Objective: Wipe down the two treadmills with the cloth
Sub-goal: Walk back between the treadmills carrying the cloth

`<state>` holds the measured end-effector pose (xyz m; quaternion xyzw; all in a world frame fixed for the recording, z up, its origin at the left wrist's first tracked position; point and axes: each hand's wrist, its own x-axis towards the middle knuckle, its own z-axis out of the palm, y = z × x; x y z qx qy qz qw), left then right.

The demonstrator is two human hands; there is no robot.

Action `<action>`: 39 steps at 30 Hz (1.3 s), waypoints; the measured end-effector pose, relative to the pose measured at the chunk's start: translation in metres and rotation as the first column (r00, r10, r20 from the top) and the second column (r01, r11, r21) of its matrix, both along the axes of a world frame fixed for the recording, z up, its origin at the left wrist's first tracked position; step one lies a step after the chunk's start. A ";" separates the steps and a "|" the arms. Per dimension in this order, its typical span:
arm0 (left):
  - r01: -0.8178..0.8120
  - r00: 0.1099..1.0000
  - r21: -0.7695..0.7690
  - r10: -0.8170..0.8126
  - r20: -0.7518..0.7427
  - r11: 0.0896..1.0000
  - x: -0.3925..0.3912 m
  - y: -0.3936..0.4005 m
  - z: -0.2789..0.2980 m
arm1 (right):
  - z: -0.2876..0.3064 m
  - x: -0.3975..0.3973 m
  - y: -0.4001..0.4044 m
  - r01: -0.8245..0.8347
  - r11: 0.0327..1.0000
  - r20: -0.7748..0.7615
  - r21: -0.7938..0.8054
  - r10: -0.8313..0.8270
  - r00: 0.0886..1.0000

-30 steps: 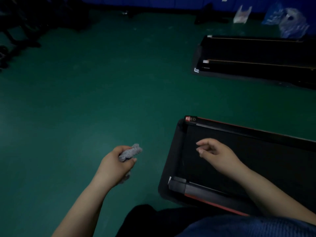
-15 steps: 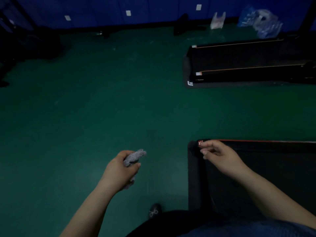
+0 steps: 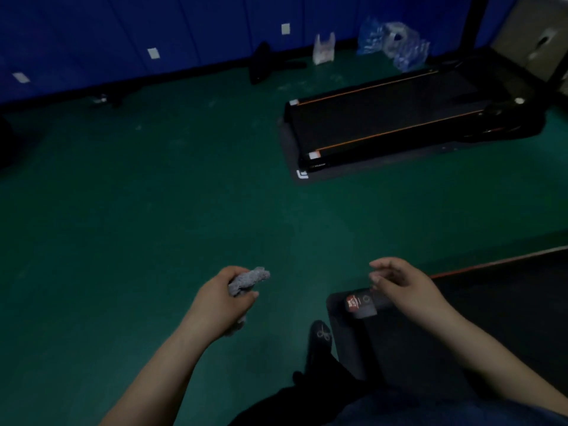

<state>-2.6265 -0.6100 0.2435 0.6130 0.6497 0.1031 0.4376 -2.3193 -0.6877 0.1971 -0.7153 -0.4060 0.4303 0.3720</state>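
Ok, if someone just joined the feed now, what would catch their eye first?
Probably the two bare hands low in the view: the left hand grips a crumpled grey cloth over the green floor, while the right hand hovers, loosely curled and holding nothing, above the near treadmill's corner label. Next, the far treadmill with orange edge stripes, upper right near the blue wall.

Scene is dimly and evenly lit; no glare is seen. Slight blur is noted throughout. Wall (image 3: 92, 41) lines are bowed by wide-angle distortion at the edges.
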 end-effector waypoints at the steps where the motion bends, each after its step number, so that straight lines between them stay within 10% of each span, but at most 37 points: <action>1: 0.009 1.000 0.010 -0.009 -0.001 1.000 0.010 0.022 0.000 | 0.001 0.010 0.020 0.001 1.000 0.006 0.002 -0.001 1.000; 21: 0.406 0.914 -0.002 -0.406 -0.020 0.914 0.231 0.401 -0.008 | 0.007 0.180 0.285 0.388 0.921 0.112 -0.017 -0.384 0.916; 39: 0.907 0.416 0.086 -0.908 -0.035 0.412 0.585 0.570 -0.008 | 0.018 0.363 0.334 0.838 0.544 0.125 -0.037 -0.830 0.544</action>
